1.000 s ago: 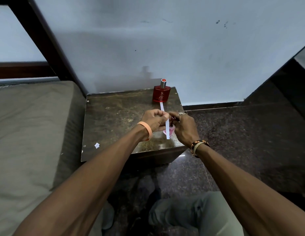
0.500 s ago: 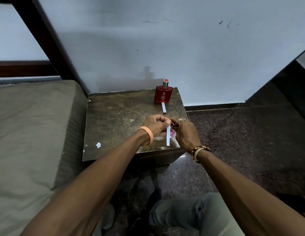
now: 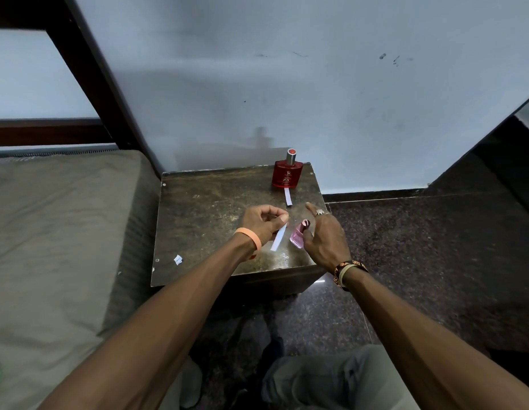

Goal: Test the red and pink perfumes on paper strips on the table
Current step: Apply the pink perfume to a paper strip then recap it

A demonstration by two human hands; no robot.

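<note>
I am watching through the head camera. The red perfume bottle is standing upright at the far right corner of the table, and I am placing everything else from it. Just in front of it a short paper strip is lying flat on the tabletop. Further toward me from the red bottle, the left hand is pinching a second strip between thumb and curled fingers, with the strip hanging down at a slant. Just right of that strip the pink perfume bottle is leaning a little. The right hand is hovering beside the bottle with its fingers spread apart; I cannot tell whether the thumb is touching the glass. Far to the left and toward me, a paper scrap is lying near the table's edge.
</note>
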